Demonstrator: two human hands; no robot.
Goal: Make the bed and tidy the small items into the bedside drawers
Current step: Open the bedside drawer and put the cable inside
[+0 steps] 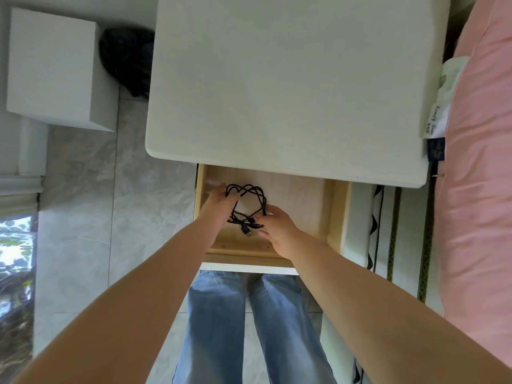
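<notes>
I look down into the open bedside drawer (336,212), pulled out beneath the white surface (288,87). My left hand (219,202) and right hand (278,227) both hold a coiled black cable (248,202) over the drawer's wooden bottom; each grip pinches the loops from its own side. The pink bedding (482,167) lies to the right.

White box (52,67); perhaps dark bag (126,60)

At frame centre, the left hand (219,203) and right hand (277,228) held a coiled black cable (247,202) inside the open wooden drawer (333,214).
</notes>
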